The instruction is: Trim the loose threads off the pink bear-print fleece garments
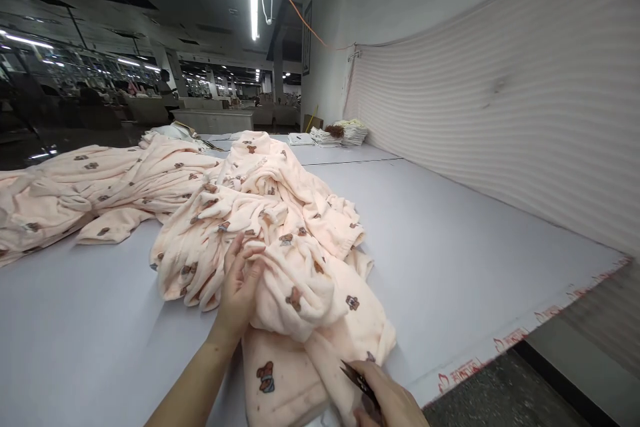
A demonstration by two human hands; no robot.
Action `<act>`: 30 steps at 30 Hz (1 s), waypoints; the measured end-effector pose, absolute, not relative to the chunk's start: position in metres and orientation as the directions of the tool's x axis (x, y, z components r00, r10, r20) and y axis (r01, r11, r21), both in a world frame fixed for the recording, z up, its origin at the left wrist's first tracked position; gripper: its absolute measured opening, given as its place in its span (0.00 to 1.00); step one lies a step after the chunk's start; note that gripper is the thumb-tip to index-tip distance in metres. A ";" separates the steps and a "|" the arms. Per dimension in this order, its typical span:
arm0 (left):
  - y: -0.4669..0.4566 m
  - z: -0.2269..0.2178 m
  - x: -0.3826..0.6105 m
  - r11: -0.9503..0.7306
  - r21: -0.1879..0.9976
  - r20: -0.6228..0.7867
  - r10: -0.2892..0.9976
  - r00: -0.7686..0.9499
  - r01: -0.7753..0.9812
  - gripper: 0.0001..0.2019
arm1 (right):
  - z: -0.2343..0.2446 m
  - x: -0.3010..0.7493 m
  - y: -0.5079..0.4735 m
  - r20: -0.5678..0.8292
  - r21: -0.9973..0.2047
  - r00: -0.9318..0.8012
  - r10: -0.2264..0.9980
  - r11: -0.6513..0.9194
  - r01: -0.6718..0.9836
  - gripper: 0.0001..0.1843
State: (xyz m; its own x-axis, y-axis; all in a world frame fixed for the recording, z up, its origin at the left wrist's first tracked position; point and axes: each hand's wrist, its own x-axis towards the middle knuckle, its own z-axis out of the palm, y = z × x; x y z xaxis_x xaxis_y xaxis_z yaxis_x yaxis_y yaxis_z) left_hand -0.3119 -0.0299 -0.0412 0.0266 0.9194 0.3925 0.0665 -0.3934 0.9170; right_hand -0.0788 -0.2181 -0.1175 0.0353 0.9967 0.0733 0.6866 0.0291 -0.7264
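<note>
A pale peach fleece garment (295, 280) with a teddy-bear print lies bunched on the table in front of me. My left hand (243, 280) grips a gathered fold of it, fingers curled around the cloth and partly hidden by it. Low in the view, my right hand (383, 397) is closed around dark thread snips (357, 380), their pointed tip facing up and left over the fabric. The snips' handle is mostly covered by my fingers. Beneath both hands, a flatter part of the garment hangs toward the near edge.
More of the same printed fleece (100, 187) is heaped at the left. Folded cloth stacks (350, 133) stand at the table's far end. A striped fabric curtain (475, 113) runs along the right. The white tabletop's (450, 267) right edge bears red-printed tape.
</note>
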 end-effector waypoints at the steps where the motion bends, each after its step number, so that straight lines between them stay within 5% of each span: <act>1: -0.031 -0.045 -0.308 -0.511 0.832 0.491 0.859 0.143 0.216 0.16 | -0.120 -0.078 -0.219 0.080 -0.695 0.027 0.996 0.036 0.718 0.21; 4: -0.040 -0.062 -0.290 -0.760 0.428 0.531 0.649 0.545 0.488 0.25 | -0.122 -0.075 -0.217 0.159 -0.695 0.066 0.985 0.064 0.716 0.11; 6: -0.045 -0.072 -0.275 -0.768 0.222 0.520 0.614 0.594 0.600 0.23 | -0.124 -0.072 -0.217 0.202 -0.702 0.052 0.978 0.108 0.704 0.14; 9: -0.048 -0.076 -0.258 -0.727 0.134 0.575 0.610 0.544 0.674 0.17 | -0.125 -0.070 -0.217 0.234 -0.634 -0.001 0.972 0.153 0.758 0.23; 11: -0.050 -0.071 -0.255 -0.762 0.183 0.606 0.585 0.539 0.622 0.10 | -0.122 -0.069 -0.214 0.267 -0.639 0.032 0.963 0.152 0.754 0.18; 13: -0.060 -0.065 -0.258 -0.789 0.287 0.665 0.572 0.480 0.544 0.05 | -0.115 -0.070 -0.207 0.287 -0.768 0.146 0.947 0.136 0.626 0.10; 16: -0.089 -0.063 -0.268 -0.796 0.447 0.701 0.595 0.394 0.407 0.04 | -0.106 -0.077 -0.190 0.043 -0.996 0.303 0.952 0.016 0.090 0.14; 19: -0.126 -0.078 -0.268 -0.667 0.680 0.548 0.738 0.393 0.305 0.02 | -0.110 -0.094 -0.175 -0.250 -0.854 0.177 0.952 -0.131 -0.503 0.23; 22: -0.147 -0.095 -0.253 -0.363 0.907 0.286 0.904 0.317 0.216 0.26 | -0.118 -0.111 -0.168 -0.265 -0.730 0.096 0.959 -0.135 -0.671 0.26; 24: -0.149 -0.099 -0.245 -0.218 0.967 0.165 0.930 0.329 0.134 0.28 | -0.118 -0.113 -0.168 -0.259 -0.766 0.144 0.955 -0.112 -0.633 0.25; 26: -0.144 -0.094 -0.243 -0.183 0.980 0.146 0.933 0.328 0.085 0.15 | -0.111 -0.107 -0.171 -0.200 -0.885 0.276 0.940 -0.053 -0.462 0.24; 28: -0.138 -0.085 -0.248 -0.236 0.967 0.209 0.949 0.238 0.092 0.07 | -0.098 -0.095 -0.177 -0.028 -0.995 0.417 0.909 0.014 -0.097 0.21; 30: -0.133 -0.075 -0.257 -0.312 0.939 0.285 0.941 0.181 0.142 0.07 | -0.083 -0.085 -0.183 0.200 -0.940 0.451 0.870 0.041 0.338 0.17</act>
State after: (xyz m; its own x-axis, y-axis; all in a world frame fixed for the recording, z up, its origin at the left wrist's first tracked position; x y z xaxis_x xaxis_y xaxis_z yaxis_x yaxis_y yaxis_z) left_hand -0.2569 -0.1331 -0.0754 0.1812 0.9412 0.2852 0.1424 -0.3120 0.9393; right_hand -0.0848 -0.1834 -0.0834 0.4512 0.8698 0.1998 0.3376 0.0409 -0.9404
